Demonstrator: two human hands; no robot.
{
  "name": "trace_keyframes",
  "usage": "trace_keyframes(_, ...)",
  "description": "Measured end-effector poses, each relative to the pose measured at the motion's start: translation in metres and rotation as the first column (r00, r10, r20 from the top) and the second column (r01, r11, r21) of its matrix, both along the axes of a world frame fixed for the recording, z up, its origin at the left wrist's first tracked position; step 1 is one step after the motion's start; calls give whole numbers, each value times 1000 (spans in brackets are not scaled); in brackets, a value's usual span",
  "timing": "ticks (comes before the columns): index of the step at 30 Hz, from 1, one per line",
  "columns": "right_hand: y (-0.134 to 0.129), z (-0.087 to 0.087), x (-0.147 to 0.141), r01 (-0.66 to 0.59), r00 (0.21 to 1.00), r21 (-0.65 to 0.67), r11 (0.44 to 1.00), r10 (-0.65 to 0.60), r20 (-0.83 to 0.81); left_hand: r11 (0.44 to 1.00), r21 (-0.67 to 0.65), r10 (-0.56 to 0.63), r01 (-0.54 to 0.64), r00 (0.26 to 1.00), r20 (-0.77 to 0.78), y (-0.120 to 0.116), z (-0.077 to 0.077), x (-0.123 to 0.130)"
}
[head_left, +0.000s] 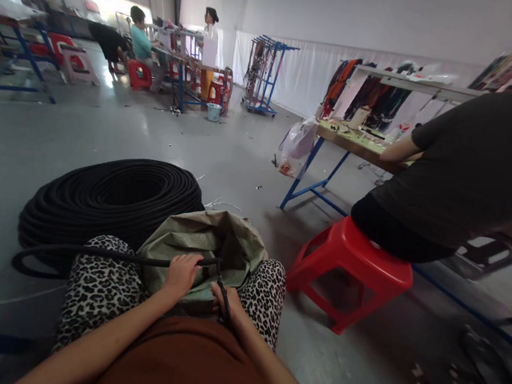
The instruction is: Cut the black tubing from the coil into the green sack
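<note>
Holding black cord (144, 259) and scissors (223, 294)

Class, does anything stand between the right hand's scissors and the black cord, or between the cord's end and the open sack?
Nothing visible does. The scissors in the right hand reach up to the black cord, just beyond the left hand gripping it. The cord's end is over the open sack, nothing seen between.

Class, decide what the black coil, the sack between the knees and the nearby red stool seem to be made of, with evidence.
Black coil: perhaps rubber or textile cord, matt; it bends in smooth loops.
Sack: probably woven plastic or coarse cloth, slightly shiny; its opening holds stiff creases.
Red stool: most likely moulded plastic, glossy; highlights and rounded edges.
</note>
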State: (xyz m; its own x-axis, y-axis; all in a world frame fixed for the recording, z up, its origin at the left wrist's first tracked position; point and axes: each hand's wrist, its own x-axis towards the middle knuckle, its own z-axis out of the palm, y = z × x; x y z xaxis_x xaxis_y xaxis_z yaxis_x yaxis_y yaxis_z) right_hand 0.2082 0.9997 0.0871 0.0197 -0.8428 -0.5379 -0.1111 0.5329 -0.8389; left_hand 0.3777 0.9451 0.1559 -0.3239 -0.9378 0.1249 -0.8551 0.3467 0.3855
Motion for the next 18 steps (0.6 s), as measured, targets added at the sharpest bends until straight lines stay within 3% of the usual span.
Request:
trace_keyframes(4,-1,0,2,30,1000,50,998,-30,6,1000,8,-16,16,1000,7,1,1,-1)
trace_keyframes(18,-3,-13,1,35,999,43,998,-36,19,999,-6,-38,38,999,33,1,-2,0)
